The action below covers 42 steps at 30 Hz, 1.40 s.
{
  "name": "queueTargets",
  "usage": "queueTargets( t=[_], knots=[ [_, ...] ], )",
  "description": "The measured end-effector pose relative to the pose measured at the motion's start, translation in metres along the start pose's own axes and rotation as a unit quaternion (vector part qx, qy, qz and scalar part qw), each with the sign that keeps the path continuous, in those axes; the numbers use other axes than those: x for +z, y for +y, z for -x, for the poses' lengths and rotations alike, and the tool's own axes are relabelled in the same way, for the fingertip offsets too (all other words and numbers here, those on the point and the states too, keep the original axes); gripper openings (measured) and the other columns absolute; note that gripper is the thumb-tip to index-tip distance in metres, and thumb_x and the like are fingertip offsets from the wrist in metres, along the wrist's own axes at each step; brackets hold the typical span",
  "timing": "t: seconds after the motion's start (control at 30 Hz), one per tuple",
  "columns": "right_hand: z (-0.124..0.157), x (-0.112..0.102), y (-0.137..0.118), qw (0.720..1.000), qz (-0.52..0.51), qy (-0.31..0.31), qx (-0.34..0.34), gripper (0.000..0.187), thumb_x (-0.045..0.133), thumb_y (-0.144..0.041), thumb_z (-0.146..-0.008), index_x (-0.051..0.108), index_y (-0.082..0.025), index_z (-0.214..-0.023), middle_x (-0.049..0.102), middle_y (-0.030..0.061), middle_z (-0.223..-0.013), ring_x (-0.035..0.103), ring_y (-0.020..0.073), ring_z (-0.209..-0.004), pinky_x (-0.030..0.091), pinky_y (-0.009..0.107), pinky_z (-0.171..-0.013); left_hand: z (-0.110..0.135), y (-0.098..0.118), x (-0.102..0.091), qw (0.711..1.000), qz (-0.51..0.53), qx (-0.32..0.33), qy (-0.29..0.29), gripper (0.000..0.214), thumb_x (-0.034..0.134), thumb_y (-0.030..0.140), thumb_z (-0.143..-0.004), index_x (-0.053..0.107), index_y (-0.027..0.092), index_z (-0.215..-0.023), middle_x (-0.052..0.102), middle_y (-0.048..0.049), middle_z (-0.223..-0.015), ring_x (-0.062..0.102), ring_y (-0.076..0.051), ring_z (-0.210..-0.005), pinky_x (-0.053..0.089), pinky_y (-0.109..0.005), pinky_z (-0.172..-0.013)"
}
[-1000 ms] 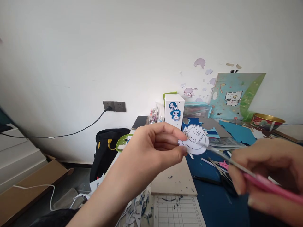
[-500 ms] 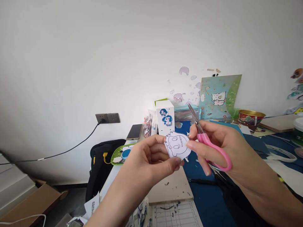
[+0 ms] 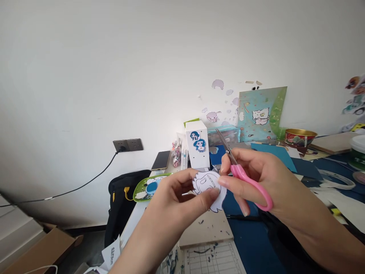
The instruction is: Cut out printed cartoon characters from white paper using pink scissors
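Well left of the grip, a bag (image 3: pixel 122 209) is sitting low; nearer, a tray (image 3: pixel 137 190) is lying partly hidden by the left hand (image 3: pixel 175 207). Beyond that hand, a phone (image 3: pixel 161 160) is resting flat. The left hand is pinching the cutout (image 3: pixel 203 182) firmly, thumb in front and fingers behind, presumably so that the paper is lying flat and facing the person. A box (image 3: pixel 192 161) is standing beyond this pinch, and below it a board (image 3: pixel 191 238) is bearing dark scraps (image 3: pixel 202 222), perhaps serving to collect them. The right hand (image 3: pixel 253 175) is touching the cutout's right side with its thumb tip, seemingly steadying it; whether its fingers are reaching behind is unclear. This hand is also keeping the scissors (image 3: pixel 252 185) hooked by a loop about the thumb, the blades pointing up and away, likely sparing the paper. Well right of the grip, a tin (image 3: pixel 296 141) is standing.
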State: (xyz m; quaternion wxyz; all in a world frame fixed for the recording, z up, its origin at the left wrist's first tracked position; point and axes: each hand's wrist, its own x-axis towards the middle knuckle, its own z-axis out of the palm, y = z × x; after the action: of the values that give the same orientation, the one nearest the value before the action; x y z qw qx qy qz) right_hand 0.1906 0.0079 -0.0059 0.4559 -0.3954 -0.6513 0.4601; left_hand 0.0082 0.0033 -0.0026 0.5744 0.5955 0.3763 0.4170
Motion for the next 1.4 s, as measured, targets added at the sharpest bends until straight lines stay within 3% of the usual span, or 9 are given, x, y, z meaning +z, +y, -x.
queueTargets(
  t=[0.2,0.37,0.57,0.77,0.9,1.07,1.2,1.33,1.4],
  knots=[
    [0.002,-0.001,-0.004,1.0,0.0,0.005,-0.013,0.018,0.071,-0.034,-0.086,0.058,-0.023,-0.081,0.053,-0.0111,-0.049,0.052,0.0044,-0.038,0.042,0.016,-0.046,-0.003,-0.005,-0.002,0.998,0.047,0.015,0.039,0.013,0.08,0.021,-0.073,0.068,0.017,-0.07,0.068,0.0027,-0.065,0.059,-0.009,-0.062,0.049,-0.018,-0.062],
    [0.005,0.001,-0.008,0.999,0.026,-0.01,0.035,0.013,0.07,-0.022,-0.082,0.058,-0.022,-0.082,0.054,-0.009,-0.059,0.051,0.0037,-0.038,0.04,0.016,-0.044,-0.002,-0.007,-0.003,0.995,0.07,0.031,0.064,0.018,0.082,0.022,-0.073,0.065,0.017,-0.068,0.07,0.0026,-0.067,0.062,-0.009,-0.063,0.05,-0.018,-0.061],
    [0.006,0.007,-0.009,1.0,0.013,0.013,-0.007,0.012,0.07,-0.022,-0.08,0.058,-0.022,-0.077,0.055,-0.0074,-0.065,0.049,0.0039,-0.041,0.039,0.015,-0.041,0.002,-0.004,-0.003,0.999,0.014,0.027,0.039,0.012,0.08,0.025,-0.074,0.073,0.017,-0.073,0.069,0.0015,-0.065,0.06,-0.01,-0.064,0.048,-0.017,-0.062],
    [0.004,-0.014,-0.011,0.997,0.074,-0.023,0.007,0.021,0.077,-0.035,-0.075,0.06,-0.023,-0.079,0.047,-0.0083,-0.056,0.044,0.0065,-0.041,0.037,0.018,-0.041,0.002,0.0,-0.003,0.999,0.038,0.015,0.034,0.014,0.077,0.027,-0.078,0.073,0.016,-0.07,0.068,0.0007,-0.063,0.061,-0.01,-0.062,0.05,-0.016,-0.062],
    [0.002,-0.023,-0.011,0.979,0.205,0.012,0.02,0.023,0.079,-0.037,-0.072,0.065,-0.024,-0.086,0.054,-0.0041,-0.062,0.053,0.0141,-0.056,0.043,0.024,-0.049,0.002,-0.001,-0.003,0.997,0.073,0.0,0.039,0.013,0.077,0.025,-0.077,0.072,0.016,-0.071,0.07,0.0,-0.061,0.065,-0.01,-0.058,0.053,-0.017,-0.058],
    [0.003,-0.025,-0.009,0.962,0.267,-0.055,-0.025,0.018,0.062,-0.019,-0.083,0.07,-0.025,-0.098,0.069,0.0008,-0.081,0.067,0.021,-0.07,0.053,0.034,-0.067,0.005,-0.002,-0.001,0.996,0.075,-0.001,0.049,0.012,0.08,0.02,-0.074,0.071,0.016,-0.066,0.071,0.0,-0.054,0.065,-0.01,-0.054,0.053,-0.016,-0.058],
    [0.002,-0.026,-0.002,0.949,0.311,0.031,-0.028,0.031,0.06,-0.028,-0.088,0.06,-0.037,-0.118,0.073,-0.0007,-0.098,0.068,0.0249,-0.091,0.053,0.034,-0.07,0.006,0.0,0.002,0.995,0.067,0.001,0.071,0.013,0.079,0.02,-0.074,0.072,0.016,-0.064,0.072,0.0002,-0.055,0.064,-0.01,-0.055,0.052,-0.015,-0.058],
    [0.003,-0.027,0.0,0.917,0.386,0.085,-0.053,0.023,0.064,-0.03,-0.082,0.071,-0.037,-0.103,0.066,0.0025,-0.109,0.064,0.0283,-0.096,0.05,0.038,-0.074,0.005,0.002,0.001,0.995,0.061,-0.011,0.077,0.015,0.08,0.024,-0.073,0.072,0.016,-0.063,0.07,0.0001,-0.053,0.062,-0.01,-0.053,0.051,-0.016,-0.058],
    [0.004,-0.026,-0.004,0.92,0.375,0.09,-0.068,0.021,0.068,-0.029,-0.077,0.075,-0.034,-0.096,0.065,0.0035,-0.105,0.063,0.0285,-0.093,0.048,0.04,-0.078,0.005,0.004,-0.001,0.996,0.061,-0.015,0.062,0.016,0.081,0.026,-0.071,0.073,0.016,-0.063,0.069,-0.0003,-0.053,0.061,-0.01,-0.053,0.05,-0.018,-0.057]
  ],
)
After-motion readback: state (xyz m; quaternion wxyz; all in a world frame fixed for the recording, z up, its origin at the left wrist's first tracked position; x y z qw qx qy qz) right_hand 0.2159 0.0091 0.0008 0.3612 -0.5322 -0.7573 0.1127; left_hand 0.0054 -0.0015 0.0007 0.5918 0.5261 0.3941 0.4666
